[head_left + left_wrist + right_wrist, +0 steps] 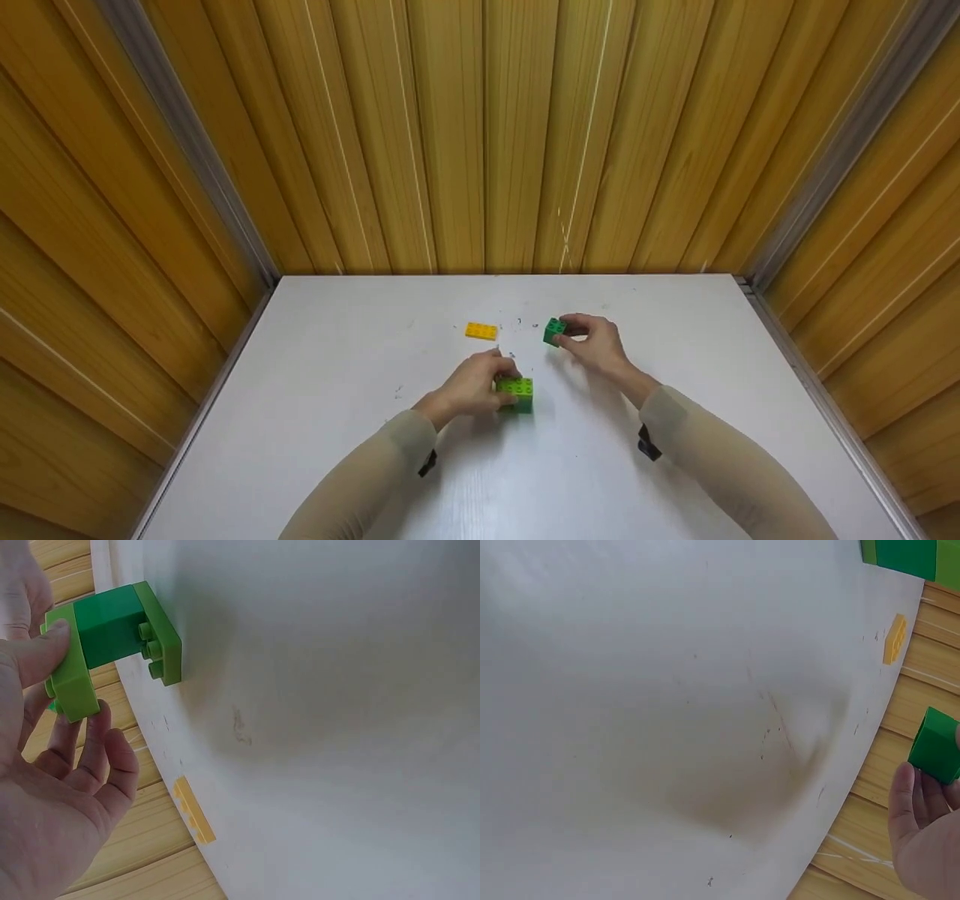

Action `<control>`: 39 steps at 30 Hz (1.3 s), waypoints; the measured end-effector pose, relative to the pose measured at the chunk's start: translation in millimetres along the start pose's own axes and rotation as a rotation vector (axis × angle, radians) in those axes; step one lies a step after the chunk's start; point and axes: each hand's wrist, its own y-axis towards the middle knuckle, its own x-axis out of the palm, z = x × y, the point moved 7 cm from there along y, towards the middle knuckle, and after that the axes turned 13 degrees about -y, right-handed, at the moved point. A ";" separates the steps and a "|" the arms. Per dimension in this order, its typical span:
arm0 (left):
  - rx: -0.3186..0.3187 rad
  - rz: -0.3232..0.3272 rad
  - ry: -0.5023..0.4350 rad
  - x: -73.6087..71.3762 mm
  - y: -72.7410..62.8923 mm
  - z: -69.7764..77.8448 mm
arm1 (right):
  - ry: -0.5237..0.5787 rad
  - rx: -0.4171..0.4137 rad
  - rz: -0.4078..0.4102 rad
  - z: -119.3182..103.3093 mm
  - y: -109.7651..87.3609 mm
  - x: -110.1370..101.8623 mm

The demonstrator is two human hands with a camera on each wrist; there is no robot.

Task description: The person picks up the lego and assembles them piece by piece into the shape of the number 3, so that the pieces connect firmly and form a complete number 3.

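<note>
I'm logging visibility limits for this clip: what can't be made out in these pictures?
- Head view: the left end of the block stack, covered by the left hand.
- Right wrist view: much of that stack, cut off at the top right corner.
- Right wrist view: part of the right hand, cut off by the right edge.

green bricks (pixel 111 626): smooth plastic | yellow brick (pixel 481 331): plastic | tabletop (pixel 337 337): smooth | wall panels (pixel 510 135): grained wood | sleeves (pixel 367 457): matt cloth

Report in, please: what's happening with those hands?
Left hand gripping green stack. Right hand holding small green brick. Yellow brick aside, not between them.
</note>
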 end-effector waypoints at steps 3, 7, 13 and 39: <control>0.020 0.005 0.017 -0.1 -0.5 0.7 | 0.013 -0.006 -0.001 -2.5 -3.1 0.3; 0.018 0.004 0.017 0.1 -1.3 0.7 | 0.033 -0.016 -0.011 -5.8 -7.2 0.9; -0.017 0.001 0.003 -0.4 -2.3 -0.4 | 0.057 -0.020 -0.034 -9.3 -13.8 2.4; -0.066 0.035 -0.047 -2.4 -1.3 -3.2 | 0.125 -0.135 -0.094 -26.6 -34.2 10.2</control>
